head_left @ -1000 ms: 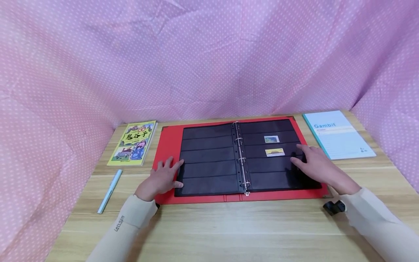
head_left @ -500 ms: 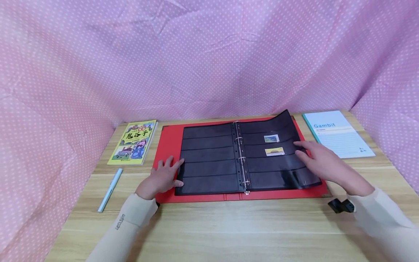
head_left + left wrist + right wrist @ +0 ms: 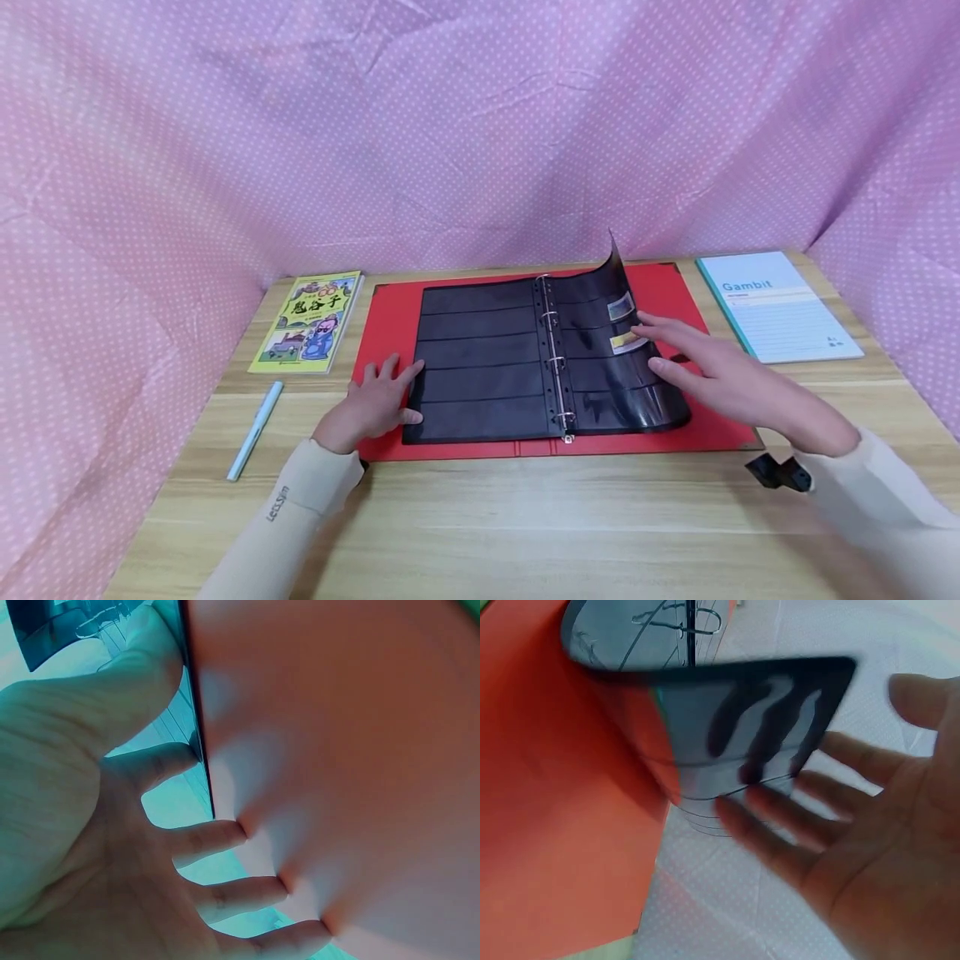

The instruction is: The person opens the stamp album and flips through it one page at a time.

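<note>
A red ring binder [image 3: 390, 325] lies spread on the table, with black pocket pages on metal rings [image 3: 555, 363]. My left hand [image 3: 369, 410] rests at its left side, fingers spread, fingertips on the red cover and the edge of the left black page [image 3: 480, 362]. The right black page [image 3: 600, 367] is lifted and curves up toward the rings. Behind its outer edge is my right hand [image 3: 720, 375], fingers extended; in the right wrist view the thumb stands apart from the page. Two small stamps, one blue-green [image 3: 620, 307] and one yellow [image 3: 627, 342], sit in that page's pockets.
A yellow illustrated book [image 3: 303, 325] and a light blue pen [image 3: 255, 432] lie on the left of the wooden table [image 3: 480, 525]. On the right is a pale blue notebook [image 3: 787, 312]. A pink dotted cloth [image 3: 465, 142] hangs behind the table.
The right black page has risen from flat and bent leftward, baring the red cover beneath. My right hand has moved left with it. My left hand has stayed in place.
</note>
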`<state>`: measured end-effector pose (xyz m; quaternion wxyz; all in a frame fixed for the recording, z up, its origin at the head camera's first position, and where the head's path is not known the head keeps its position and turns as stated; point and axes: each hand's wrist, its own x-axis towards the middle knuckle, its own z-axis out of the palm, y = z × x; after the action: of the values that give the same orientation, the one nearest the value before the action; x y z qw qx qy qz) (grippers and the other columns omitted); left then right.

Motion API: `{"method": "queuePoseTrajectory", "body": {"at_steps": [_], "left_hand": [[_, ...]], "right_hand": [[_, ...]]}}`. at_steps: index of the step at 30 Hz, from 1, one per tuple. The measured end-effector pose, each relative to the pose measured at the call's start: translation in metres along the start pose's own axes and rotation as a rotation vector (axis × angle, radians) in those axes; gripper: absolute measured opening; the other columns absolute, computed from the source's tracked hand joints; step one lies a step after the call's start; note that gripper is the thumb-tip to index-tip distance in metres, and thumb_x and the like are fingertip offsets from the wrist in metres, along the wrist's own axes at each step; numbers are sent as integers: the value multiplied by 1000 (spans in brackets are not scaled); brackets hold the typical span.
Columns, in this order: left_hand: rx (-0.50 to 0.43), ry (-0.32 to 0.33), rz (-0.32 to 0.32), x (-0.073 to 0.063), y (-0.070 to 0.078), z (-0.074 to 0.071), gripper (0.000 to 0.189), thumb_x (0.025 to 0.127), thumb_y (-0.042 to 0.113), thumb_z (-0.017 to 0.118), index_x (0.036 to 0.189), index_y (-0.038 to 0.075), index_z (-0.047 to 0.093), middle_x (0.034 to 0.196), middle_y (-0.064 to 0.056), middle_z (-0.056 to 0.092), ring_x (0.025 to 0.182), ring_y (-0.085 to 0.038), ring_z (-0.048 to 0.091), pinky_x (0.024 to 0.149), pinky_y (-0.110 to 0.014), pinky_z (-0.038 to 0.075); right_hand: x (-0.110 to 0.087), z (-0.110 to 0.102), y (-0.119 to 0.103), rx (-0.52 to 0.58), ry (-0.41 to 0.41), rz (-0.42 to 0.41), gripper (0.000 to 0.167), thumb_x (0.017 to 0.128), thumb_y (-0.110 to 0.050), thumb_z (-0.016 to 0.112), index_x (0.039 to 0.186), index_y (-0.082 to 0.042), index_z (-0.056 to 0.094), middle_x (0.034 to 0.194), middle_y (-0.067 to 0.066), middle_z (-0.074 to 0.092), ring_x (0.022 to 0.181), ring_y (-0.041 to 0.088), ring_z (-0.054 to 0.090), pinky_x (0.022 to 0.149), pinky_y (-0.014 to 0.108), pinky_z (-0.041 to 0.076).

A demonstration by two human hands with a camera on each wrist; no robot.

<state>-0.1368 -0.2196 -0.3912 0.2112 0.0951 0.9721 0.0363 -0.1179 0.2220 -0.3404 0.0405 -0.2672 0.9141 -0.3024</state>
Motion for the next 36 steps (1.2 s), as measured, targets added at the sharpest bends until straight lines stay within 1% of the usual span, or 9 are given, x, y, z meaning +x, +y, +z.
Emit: {"method": "queuePoseTrajectory", "body": {"at_steps": [3,5,9,11,16,20,29,32,36], "left_hand": [[2,-2,2,0,0,1,91,76,37,78,150,16,27,147,-25,21,127,-48,23,91,-70,32],[2,-3,0,1,0,1,92,76,37,78,150,16,27,148,-25,20,127,-48,23,91,-69,32],[1,-4,-5,1,0,1,92,76,36,78,150,17,27,148,-25,20,128,-48,23,92,-70,31],[1,-3,-6,2,0,1,92,76,36,78,150,17,27,148,-25,20,128,-48,23,92,-70,31],[3,-6,-10,2,0,1,92,76,37,78,150,17,27,148,-24,20,128,-48,23,92,-70,30],[-1,-8,-8,3,1,1,92,77,37,77,150,18,26,148,-24,19,128,-49,22,93,-70,29],[11,-10,-13,3,-1,1,92,77,38,77,151,18,25,149,-24,18,129,-48,22,93,-69,30],[9,-9,-13,3,-1,1,92,77,38,76,151,18,25,149,-24,18,129,-48,21,94,-70,29],[8,-8,-9,3,-2,2,91,78,38,76,151,18,24,149,-24,17,129,-48,21,94,-70,28]], "right_hand": [[3,0,-4,55,19,-39,49,98,-25,52,145,-32,37,152,-7,26,130,23,36,94,55,39],[5,-1,-6,97,47,-66,52,98,-20,51,146,-33,34,152,-9,26,133,19,31,98,48,38],[10,-4,-9,192,166,-234,51,98,-9,46,147,-16,34,152,3,27,137,21,25,104,28,29],[13,-5,-9,244,249,-330,47,101,-15,42,147,-6,33,152,11,28,137,24,25,102,20,27],[19,-4,-10,373,374,-480,59,103,-38,31,143,7,32,149,22,26,133,27,30,97,23,33],[25,0,-12,455,368,-538,63,103,-40,30,142,10,30,149,25,23,130,30,33,96,25,36],[37,15,-23,602,374,-598,71,100,-46,35,148,3,15,150,22,23,130,27,39,95,29,37],[41,24,-28,610,351,-649,73,101,-45,36,147,5,9,150,25,21,131,32,38,94,32,40],[43,35,-35,556,295,-648,74,100,-44,36,147,6,8,149,26,21,131,37,36,93,34,42]]}}
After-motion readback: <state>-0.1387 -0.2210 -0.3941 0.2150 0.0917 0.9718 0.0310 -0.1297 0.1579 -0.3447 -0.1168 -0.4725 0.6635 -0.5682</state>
